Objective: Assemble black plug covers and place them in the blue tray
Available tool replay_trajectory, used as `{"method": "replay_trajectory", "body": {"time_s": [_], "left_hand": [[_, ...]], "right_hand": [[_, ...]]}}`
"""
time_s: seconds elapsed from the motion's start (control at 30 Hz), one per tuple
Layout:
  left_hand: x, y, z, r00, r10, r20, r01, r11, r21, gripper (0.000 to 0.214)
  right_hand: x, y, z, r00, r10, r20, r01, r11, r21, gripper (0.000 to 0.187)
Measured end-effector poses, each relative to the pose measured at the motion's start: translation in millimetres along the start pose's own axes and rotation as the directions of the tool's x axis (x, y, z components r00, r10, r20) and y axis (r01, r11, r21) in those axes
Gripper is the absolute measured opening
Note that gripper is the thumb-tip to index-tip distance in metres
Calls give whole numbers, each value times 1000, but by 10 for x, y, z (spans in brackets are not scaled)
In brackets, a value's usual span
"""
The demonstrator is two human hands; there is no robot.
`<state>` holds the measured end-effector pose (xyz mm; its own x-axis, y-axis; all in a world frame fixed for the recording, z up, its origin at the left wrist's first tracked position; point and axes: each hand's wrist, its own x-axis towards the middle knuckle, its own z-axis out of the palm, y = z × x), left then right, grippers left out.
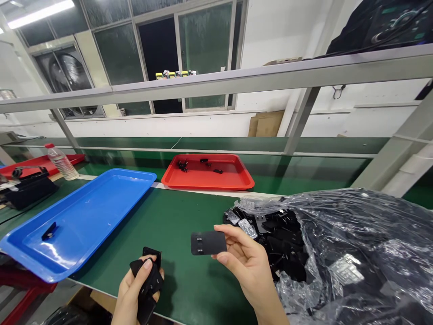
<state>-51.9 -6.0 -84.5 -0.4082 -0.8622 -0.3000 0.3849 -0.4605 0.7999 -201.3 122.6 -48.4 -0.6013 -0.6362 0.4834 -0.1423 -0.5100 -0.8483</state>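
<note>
In my right hand point(248, 262) is a flat black rectangular plate point(207, 243) with rounded corners and two small slots or clips near its left end. Thumb and fingers pinch it by the right edge, above the green table. My left hand point(135, 282) is wrapped round several similar black plates point(149, 284), bunched together at odd angles near the table's front edge. Just right of my right hand, a clear plastic bag point(352, 243) lies with its mouth open, showing a heap of black parts point(282, 239) inside.
A blue tray point(98, 212) at the left holds one small black part point(49, 231). Behind the table's middle, a red tray point(233, 178) carries several small black pieces. A water bottle point(62, 163) stands at far left. A shelf beam point(209, 85) crosses above the table.
</note>
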Motion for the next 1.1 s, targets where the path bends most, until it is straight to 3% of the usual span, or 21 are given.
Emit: {"method": "replay_trajectory", "body": {"time_s": [0.1,0.17,0.27,0.4,0.5,0.6,0.7,0.83,0.97,1.1], "left_hand": [[44,-33,-6,1000,-8,29,9,999,-32,50],[96,-72,13,999,-14,30,16,999,-49,53],[172,-129,66,999,-20,31,22,998,-63,56],[162,-123,133,998,-47,35,49,997,-66,44],[84,-60,147,997,-59,41,62,995,-75,35],[43,-10,126,998,-52,29,54,995,-83,38],[52,-9,93,998,-25,50,29,995,-92,49],[15,-51,82,968,43,248,-16,994,-112,51],[-134,-59,123,897,-6,441,13,1000,-13,50],[-293,14,170,894,-23,448,29,1000,-7,53]], "right_hand": [[25,-34,79,999,43,-16,-44,997,-64,27],[144,-37,268,995,96,7,-94,987,-132,29],[520,71,793,982,146,120,-119,971,-207,28],[1147,358,1628,948,166,273,-60,931,-361,32],[1345,440,1903,937,178,302,5,855,-519,50],[1131,321,1694,931,161,327,69,803,-592,40],[672,160,1194,943,176,281,50,762,-646,29],[152,150,640,938,269,217,-70,763,-642,26],[-53,236,492,965,230,129,-133,847,-514,24],[-57,147,477,989,139,42,-112,916,-386,18]]}}
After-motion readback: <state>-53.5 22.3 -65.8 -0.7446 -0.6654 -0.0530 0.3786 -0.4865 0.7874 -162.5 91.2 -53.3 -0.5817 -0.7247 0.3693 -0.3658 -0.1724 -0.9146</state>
